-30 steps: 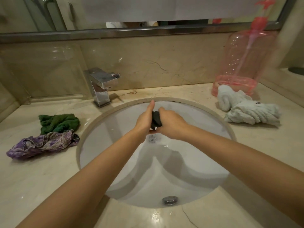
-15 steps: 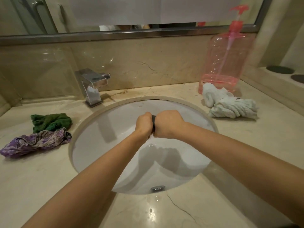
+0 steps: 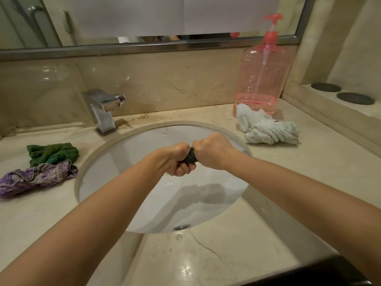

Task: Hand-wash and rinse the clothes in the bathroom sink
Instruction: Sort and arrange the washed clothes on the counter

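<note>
Dark cloth (image 3: 190,158), wadded small, sits clenched between my left hand (image 3: 172,158) and right hand (image 3: 210,150) above the sink (image 3: 115,159), and wringing unevenly could, I judge, fling drips beyond the sink's rim.

warm dim light, countertop glare, edge distortion

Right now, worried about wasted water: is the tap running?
Off: no stream falls from the faucet spout into the sink.
</note>
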`<state>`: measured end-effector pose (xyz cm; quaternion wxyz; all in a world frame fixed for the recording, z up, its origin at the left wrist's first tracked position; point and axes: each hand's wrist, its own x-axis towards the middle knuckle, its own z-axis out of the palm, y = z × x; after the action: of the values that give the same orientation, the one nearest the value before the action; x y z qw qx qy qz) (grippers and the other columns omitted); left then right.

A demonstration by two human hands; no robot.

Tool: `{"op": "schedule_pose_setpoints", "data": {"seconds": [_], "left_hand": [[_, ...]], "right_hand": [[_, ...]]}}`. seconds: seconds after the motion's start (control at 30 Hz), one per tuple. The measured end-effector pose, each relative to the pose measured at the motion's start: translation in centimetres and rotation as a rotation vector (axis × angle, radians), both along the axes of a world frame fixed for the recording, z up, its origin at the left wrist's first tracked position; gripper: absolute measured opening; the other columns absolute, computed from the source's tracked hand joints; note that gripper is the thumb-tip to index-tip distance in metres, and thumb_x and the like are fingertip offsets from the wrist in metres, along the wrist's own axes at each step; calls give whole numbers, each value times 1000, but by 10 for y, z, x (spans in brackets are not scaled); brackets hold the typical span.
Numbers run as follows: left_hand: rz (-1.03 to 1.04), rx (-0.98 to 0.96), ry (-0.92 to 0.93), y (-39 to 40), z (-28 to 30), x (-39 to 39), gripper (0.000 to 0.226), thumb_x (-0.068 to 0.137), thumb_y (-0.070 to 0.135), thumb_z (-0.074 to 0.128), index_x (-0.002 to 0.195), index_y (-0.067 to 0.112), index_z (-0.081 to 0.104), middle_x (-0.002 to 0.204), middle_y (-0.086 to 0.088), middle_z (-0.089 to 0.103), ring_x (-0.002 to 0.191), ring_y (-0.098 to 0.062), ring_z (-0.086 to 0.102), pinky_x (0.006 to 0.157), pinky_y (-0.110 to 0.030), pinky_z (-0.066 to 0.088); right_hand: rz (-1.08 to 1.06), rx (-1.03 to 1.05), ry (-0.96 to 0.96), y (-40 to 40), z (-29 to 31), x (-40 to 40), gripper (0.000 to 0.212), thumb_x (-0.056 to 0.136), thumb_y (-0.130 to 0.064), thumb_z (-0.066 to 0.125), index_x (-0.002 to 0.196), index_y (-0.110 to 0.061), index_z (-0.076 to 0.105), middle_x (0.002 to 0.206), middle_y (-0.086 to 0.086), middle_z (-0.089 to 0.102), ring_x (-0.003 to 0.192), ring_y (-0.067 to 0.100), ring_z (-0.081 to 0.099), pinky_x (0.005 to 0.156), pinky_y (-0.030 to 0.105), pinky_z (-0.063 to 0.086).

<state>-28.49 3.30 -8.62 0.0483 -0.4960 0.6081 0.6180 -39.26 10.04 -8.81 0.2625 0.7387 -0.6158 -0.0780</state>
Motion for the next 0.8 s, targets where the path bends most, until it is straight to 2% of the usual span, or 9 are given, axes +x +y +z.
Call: {"op": "schedule_pose_setpoints", "data": {"seconds": [0.13, 0.23, 0.3, 0.4, 0.47, 0.53, 0.63, 0.7, 0.8], "left_hand": [[-64, -51, 70, 14, 14, -16, 27, 90, 11, 20, 67, 15, 34, 48, -2, 41, 35, -10, 21, 35, -13, 15], [-76, -130, 185, 25, 24, -33, 28, 98, 20, 27, 74, 13, 39, 57, -4, 44, 40, -11, 26, 37, -15, 21], [-16, -171, 269, 34, 32, -46, 31, 102, 34, 37, 80, 13, 46, 67, -6, 48, 49, -14, 36, 41, -20, 34], [53, -223, 437, 47, 46, -71, 24, 100, 32, 50, 85, 14, 54, 83, -6, 57, 75, -20, 56, 76, -35, 57], [49, -262, 569, 55, 53, -89, 16, 99, 24, 52, 87, 14, 55, 89, -7, 59, 86, -21, 58, 89, -37, 53], [-16, -336, 663, 61, 56, -107, 7, 97, 18, 55, 99, 11, 58, 100, -7, 58, 93, -19, 56, 80, -26, 49], [-163, -539, 685, 72, 57, -125, 42, 95, 12, 58, 135, 8, 50, 120, 0, 53, 106, -9, 51, 78, -7, 43], [-216, -688, 646, 74, 54, -132, 52, 92, 13, 62, 141, 10, 45, 134, -1, 48, 120, -10, 44, 100, -18, 37], [-279, -805, 473, 69, 47, -131, 58, 91, 14, 60, 145, 11, 38, 149, -9, 37, 135, -20, 36, 108, -28, 29]], "right_hand": [[13, -127, -72, 15, 11, -17, 24, 54, -10, 82, 60, -9, 59, 47, 2, 57, 32, 20, 45, 48, 12, 2], [-189, -17, -203, 34, 23, -36, 21, 87, -27, 60, 103, -13, 57, 88, 3, 68, 71, 24, 60, 54, 28, 33], [-316, 80, -411, 53, 35, -50, 38, 83, -42, 62, 108, -17, 46, 92, 1, 62, 81, 24, 57, 62, 31, 35], [-398, 69, -634, 74, 48, -76, 51, 76, -50, 67, 103, -17, 38, 84, -2, 53, 77, 22, 52, 58, 33, 34], [-494, 51, -731, 82, 52, -96, 60, 77, -48, 67, 114, -15, 34, 90, 0, 52, 81, 24, 52, 61, 34, 39], [-584, -40, -903, 89, 56, -115, 73, 77, -46, 72, 124, -11, 29, 101, 4, 53, 88, 27, 54, 69, 37, 45], [-636, -411, -1131, 90, 54, -138, 58, 78, -32, 76, 112, -9, 35, 100, 4, 51, 94, 29, 55, 69, 32, 36], [-699, -558, -1332, 87, 51, -146, 60, 75, -27, 81, 113, -9, 39, 111, 7, 49, 102, 27, 53, 74, 29, 36], [-777, -373, -1528, 82, 45, -146, 76, 73, -23, 83, 133, -7, 40, 138, 11, 38, 107, 24, 47, 85, 26, 39]]}}
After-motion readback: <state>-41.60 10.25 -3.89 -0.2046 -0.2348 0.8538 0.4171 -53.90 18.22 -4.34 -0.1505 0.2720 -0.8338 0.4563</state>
